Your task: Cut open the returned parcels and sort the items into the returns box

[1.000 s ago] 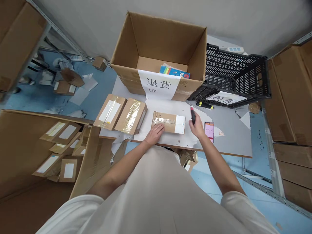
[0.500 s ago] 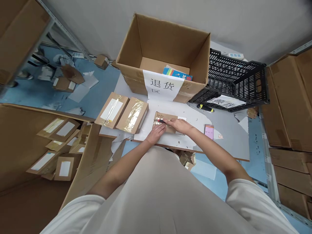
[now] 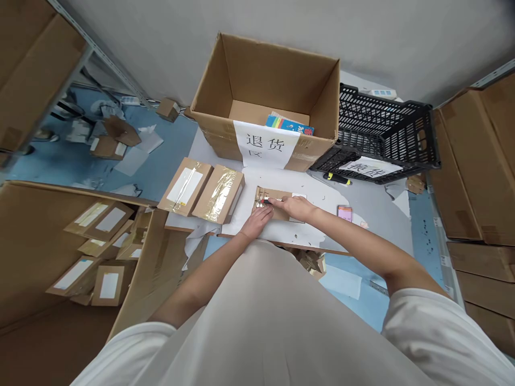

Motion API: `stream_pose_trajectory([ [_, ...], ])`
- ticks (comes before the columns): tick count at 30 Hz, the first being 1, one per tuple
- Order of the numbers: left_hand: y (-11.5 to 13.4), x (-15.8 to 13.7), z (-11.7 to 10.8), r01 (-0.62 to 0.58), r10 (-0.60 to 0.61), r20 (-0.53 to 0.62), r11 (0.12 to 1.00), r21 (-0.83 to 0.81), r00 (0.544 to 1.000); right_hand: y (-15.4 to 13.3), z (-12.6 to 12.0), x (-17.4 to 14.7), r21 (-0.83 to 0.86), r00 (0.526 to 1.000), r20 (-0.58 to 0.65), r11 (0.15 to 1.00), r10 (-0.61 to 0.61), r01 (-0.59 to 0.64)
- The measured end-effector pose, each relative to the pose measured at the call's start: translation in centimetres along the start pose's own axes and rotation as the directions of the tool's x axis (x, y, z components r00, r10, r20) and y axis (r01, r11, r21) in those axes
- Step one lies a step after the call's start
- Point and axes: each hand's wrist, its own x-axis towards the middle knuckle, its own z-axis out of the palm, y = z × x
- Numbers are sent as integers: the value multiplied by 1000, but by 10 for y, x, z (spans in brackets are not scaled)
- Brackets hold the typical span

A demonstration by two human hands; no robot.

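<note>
A small flat cardboard box with shiny tape and a white label lies on the white-covered table in front of me. My right hand is closed around a red and black utility knife, its front end over the taped left part of the box. My left hand rests on the box's near left edge with its fingers stretched out, just below the knife. How far the blade is out I cannot make out.
Two taped boxes stand to the left. Behind are a large open carton holding a blue packet and a black crate. A yellow-black tool and a phone lie at right. A carton of parcels stands lower left.
The view has shifted slightly. Both hands, the knife and the small box keep nearly the same places relative to each other; my right elbow has swung a little outward.
</note>
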Motion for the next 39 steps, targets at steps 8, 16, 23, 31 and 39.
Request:
stream_pose_trajectory([
  [8, 3, 0, -3, -31, 30, 19, 997, 72, 999, 11, 13, -14, 18, 999, 32, 1000, 20, -21],
  [16, 0, 2, -2, -20, 20, 12, 999, 30, 1000, 43, 19, -66, -33, 979, 82, 982, 187, -184],
  [23, -1, 5, -3, 12, -13, 40, 1000, 8, 999, 75, 51, -113, -8, 958, 73, 961, 276, -276],
  [31, 14, 13, -18, 24, -28, 50, 997, 75, 998, 82, 102, -159, 468, 877, -112, 803, 467, -368],
  [39, 20, 56, -35, 83, -112, 122, 972, 218, 986, 42, 164, -108, 999, 780, -32, 31, 625, 16],
])
